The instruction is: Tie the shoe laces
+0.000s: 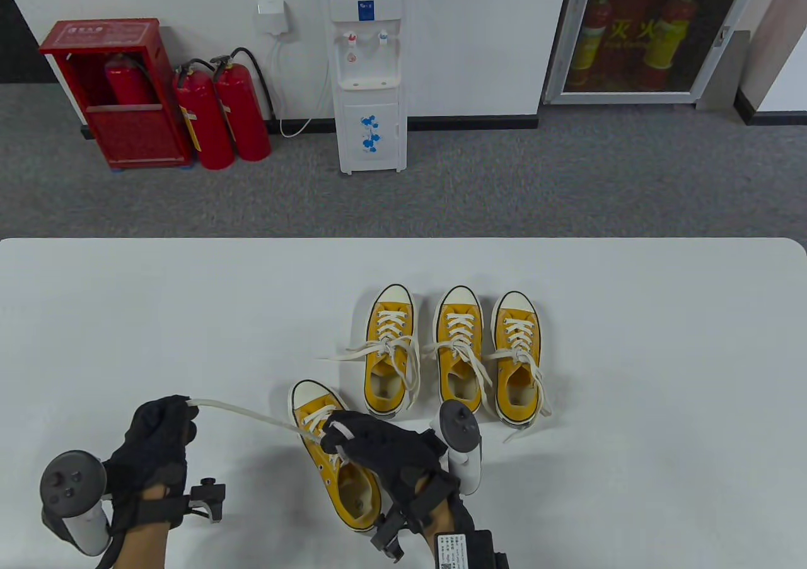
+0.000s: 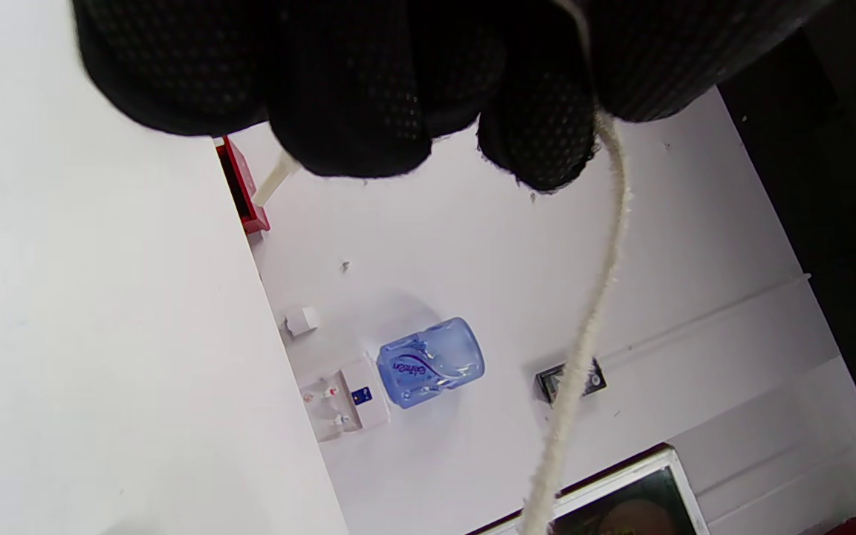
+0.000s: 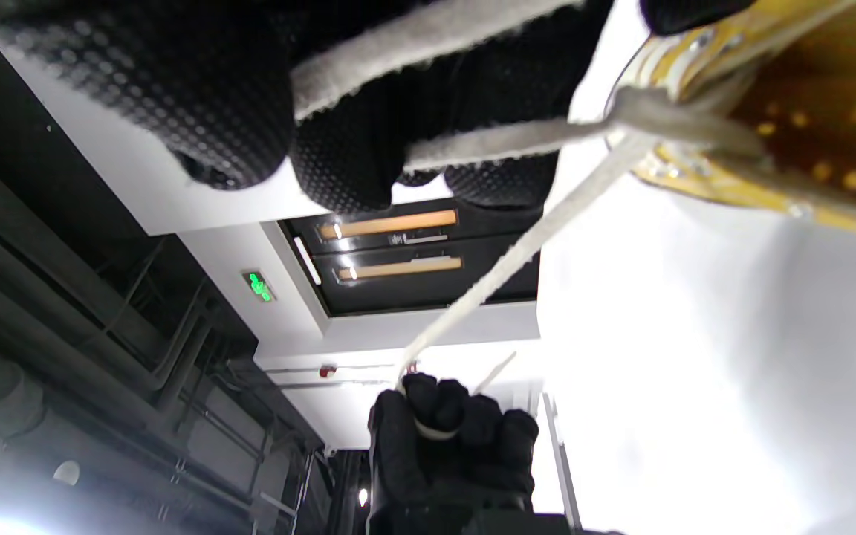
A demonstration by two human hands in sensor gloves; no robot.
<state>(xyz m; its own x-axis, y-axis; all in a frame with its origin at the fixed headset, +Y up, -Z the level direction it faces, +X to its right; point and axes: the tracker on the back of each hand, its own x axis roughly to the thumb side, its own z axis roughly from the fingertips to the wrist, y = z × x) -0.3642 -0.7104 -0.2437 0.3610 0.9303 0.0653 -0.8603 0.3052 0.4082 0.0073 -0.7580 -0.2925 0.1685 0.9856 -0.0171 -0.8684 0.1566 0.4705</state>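
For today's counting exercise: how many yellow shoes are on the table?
4. Three stand in a row mid-table: left shoe, middle shoe, right shoe. The near shoe lies in front, partly under the right hand. None seems hidden.

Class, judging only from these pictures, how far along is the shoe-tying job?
Done: nothing clearly; the three shoes in the back row show loose laces trailing on the table. In hand: the near shoe, its lace pulled taut by the left hand while the right hand pinches the other end. Left: its bow, then the other three.
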